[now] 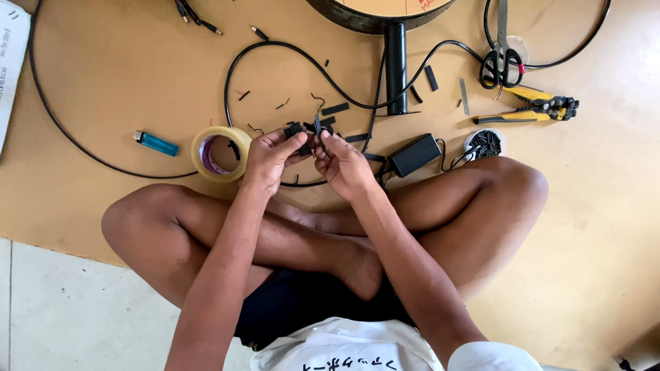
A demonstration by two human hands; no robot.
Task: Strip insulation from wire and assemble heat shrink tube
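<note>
Over my crossed legs, both hands pinch a small black connector piece on the end of a black cable.

Sitting on the tan floor mat, I have my left hand curled tight around the left part of the piece, fingers closed on it, and my right hand closed on its right end with thumb and fingertips, a thin wire sticking up between them. Just left of my left hand lies a roll of clear tape, and beyond it a blue lighter. By my right knee sit a black power adapter and a small round tin of black bits. Farther right lie yellow-handled wire strippers and black scissors; short black offcuts are scattered around.
</note>
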